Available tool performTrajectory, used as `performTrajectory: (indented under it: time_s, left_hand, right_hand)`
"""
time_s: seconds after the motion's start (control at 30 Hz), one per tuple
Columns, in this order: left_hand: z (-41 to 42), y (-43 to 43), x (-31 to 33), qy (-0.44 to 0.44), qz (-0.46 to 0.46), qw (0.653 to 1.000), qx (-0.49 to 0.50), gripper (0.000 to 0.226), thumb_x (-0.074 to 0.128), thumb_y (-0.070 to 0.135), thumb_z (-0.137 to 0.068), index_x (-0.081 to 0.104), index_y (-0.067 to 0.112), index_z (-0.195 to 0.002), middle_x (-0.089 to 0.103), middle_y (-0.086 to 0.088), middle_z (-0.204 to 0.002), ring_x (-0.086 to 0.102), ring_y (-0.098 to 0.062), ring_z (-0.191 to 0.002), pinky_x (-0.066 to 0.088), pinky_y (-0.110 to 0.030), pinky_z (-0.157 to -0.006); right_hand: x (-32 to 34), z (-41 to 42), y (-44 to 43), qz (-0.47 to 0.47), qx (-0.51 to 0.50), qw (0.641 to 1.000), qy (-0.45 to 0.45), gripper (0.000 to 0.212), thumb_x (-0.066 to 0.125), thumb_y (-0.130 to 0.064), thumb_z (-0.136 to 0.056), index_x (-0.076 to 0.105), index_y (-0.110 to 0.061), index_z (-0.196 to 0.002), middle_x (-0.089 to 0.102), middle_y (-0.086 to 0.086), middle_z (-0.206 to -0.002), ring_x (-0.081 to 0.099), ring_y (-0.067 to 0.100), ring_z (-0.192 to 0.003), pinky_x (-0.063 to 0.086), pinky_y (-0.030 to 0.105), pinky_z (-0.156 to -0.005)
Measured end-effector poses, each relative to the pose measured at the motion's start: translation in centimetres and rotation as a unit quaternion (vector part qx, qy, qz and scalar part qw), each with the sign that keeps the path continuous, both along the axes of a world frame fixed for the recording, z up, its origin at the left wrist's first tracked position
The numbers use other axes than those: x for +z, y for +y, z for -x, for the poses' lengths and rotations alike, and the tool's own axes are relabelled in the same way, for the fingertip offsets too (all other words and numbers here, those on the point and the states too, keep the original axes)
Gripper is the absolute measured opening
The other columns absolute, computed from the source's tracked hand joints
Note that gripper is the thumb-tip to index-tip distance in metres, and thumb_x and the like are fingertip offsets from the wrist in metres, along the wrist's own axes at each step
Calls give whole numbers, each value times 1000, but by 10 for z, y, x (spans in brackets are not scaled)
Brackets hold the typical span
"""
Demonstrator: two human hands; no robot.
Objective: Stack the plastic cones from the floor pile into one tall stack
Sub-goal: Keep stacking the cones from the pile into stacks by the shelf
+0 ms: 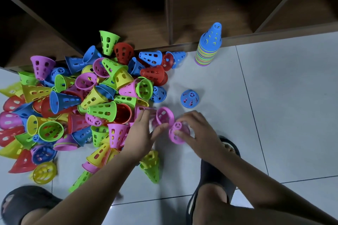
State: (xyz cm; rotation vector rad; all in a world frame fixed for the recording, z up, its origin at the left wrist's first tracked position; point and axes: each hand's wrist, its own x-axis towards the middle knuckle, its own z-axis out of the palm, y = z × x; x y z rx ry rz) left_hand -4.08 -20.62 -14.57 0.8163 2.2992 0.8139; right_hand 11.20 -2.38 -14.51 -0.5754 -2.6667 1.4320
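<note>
The tall stack (pixel 208 49) stands upright on the floor tiles (pixel 274 97), hard against the foot of the wooden shelf unit (pixel 109 16). Its long axis is vertical and its narrow end points up. A blue cone caps it, with many bright rims banded below.

Left of the stack, the pile (pixel 82 100) spreads along the shelf's foot. Its green, red, blue, pink and yellow cones lie on their sides, pointing every way, some nested.

Nearer the person than the stack, and slightly left of it, a lone blue cone (pixel 189 98) sits upright with its spoked tip up. It is apart from the pile.

Nearer still from the stack, past the lone blue cone, both hands work close together. The left hand (pixel 144 131) pinches the first pink cone (pixel 165 117) between thumb and fingers. That cone lies on its side, its wide mouth turned up and toward the stack. Blur hides the exact finger placement.

The right hand (pixel 199 131) curls its fingers over the second pink cone (pixel 178 133). It is tilted, with its spoked narrow end facing up and left, just beside the first cone's mouth.

Farther from the stack than the hands, a yellow cone nested in a green cone (pixel 151 166) lies beside the left forearm. Two black slippers (pixel 215 179) are planted on the tiles at the near edge.
</note>
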Motion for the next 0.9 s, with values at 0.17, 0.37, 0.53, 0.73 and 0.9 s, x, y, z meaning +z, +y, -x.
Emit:
performTrajectory:
  time_s: [0.17,0.37,0.53,0.73,0.9]
  left_hand:
    - [1,31,22,-74,-57,993,68,55,68,61,-94,47,25,-130,66,14,-123,63,2,-110,51,-18,-92]
    - [11,61,31,-25,-94,991,90,58,79,56,-87,37,21,-107,56,12,-81,57,-5,-67,41,-18,-59]
    - [17,81,38,14,-98,992,82,70,81,68,-76,40,23,-111,62,11,-88,65,-5,-76,51,-34,-62]
    - [23,107,38,84,-82,993,28,63,88,58,-75,47,22,-108,61,7,-94,63,-17,-79,49,-35,-61]
    - [25,121,33,116,-70,991,-15,58,91,39,-75,51,27,-115,61,5,-112,64,-19,-87,57,-39,-68]
  right_hand:
    - [17,15,29,3,-66,997,34,21,74,-30,-96,66,-27,-115,58,-12,-115,59,14,-112,53,41,-92]
    - [36,30,54,-5,-112,990,82,19,71,-25,-100,67,-23,-118,63,-6,-114,61,17,-107,52,40,-89]
    - [34,37,64,-10,-143,986,82,20,72,-26,-99,68,-25,-119,62,-7,-114,63,16,-104,52,34,-86]
    - [19,38,68,-9,-157,986,61,25,74,-27,-96,69,-30,-120,62,-8,-114,63,16,-104,54,36,-89]
    - [12,28,66,-4,-180,983,42,50,69,-10,-95,58,-31,-138,61,-7,-122,62,8,-113,55,29,-89]
